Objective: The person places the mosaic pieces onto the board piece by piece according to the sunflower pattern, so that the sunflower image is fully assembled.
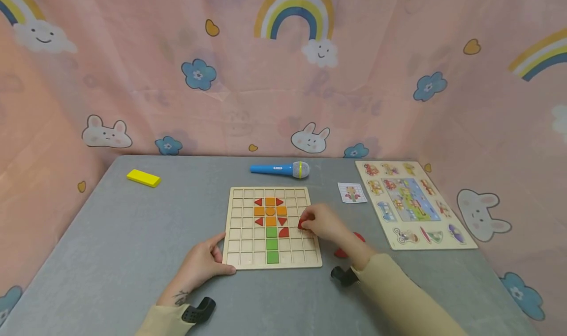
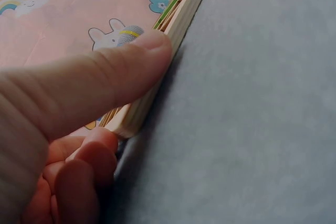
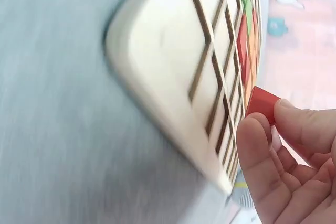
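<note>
- Head view: your right hand (image 1: pixel 325 222) pinches a red piece (image 1: pixel 301 224) over the gridded board (image 1: pixel 242 220).
- Your left hand (image 1: pixel 203 263) clamps thumb and fingers on its near left corner.

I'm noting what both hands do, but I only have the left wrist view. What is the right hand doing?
Observer: The right hand pinches a red piece near the right edge of the grid board.
Operator: Any loose pieces over there?
Observer: Yes, loose red pieces lie on the table to the right of that board, partly hidden.
Operator: And farther up on that side?
Observer: A small picture card lies just left of the puzzle board.
</note>
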Motion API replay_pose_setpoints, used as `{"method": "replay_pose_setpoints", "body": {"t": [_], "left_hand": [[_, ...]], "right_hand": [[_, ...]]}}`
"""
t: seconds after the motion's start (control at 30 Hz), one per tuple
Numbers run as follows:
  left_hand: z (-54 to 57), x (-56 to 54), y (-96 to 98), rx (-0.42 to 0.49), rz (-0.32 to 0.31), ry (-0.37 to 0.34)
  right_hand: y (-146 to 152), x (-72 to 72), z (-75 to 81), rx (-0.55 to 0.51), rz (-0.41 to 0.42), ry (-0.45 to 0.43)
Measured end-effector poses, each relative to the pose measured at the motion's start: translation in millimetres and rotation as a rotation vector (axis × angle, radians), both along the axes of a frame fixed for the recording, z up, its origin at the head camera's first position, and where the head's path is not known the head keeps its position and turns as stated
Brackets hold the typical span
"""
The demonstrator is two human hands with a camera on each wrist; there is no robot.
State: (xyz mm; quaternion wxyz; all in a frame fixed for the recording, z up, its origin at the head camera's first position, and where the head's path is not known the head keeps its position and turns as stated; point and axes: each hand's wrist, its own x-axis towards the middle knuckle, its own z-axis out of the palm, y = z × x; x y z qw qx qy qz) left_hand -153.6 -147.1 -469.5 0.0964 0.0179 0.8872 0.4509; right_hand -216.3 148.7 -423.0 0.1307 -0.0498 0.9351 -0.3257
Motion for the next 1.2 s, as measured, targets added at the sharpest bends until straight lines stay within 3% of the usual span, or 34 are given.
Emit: {"method": "replay_pose_setpoints", "body": {"t": [0.3, 0.63, 0.87, 1.0, 1.1, 1.2], "left_hand": [[-0.5, -0.9, -0.1, -0.009, 0.005, -0.01], [-0.5, -0.8, -0.2, 0.01, -0.003, -0.001], [-0.6, -0.2, -0.5, -0.008, 0.004, -0.005], [-0.5, 0.1, -0.5, -0.021, 0.006, -0.005], [-0.4, -0.3, -0.6, -0.02, 0.008, -0.008], [-0.1, -0.6, -0.7, -0.018, 0.011, -0.009]], "right_hand": [[-21.2, 2.0, -7.2, 0.031, 0.054, 0.011], [-26.3, 2.7, -11.9, 0.071, 0.057, 0.082], [-25.6, 2.7, -12.5, 0.057, 0.057, 0.071], [-14.7, -0.1, -5.8, 0.049, 0.015, 0.053], [5.0, -2.2, 1.3, 0.116, -0.034, 0.058], [31.0, 0.1, 4.9, 0.268, -0.086, 0.055]]}}
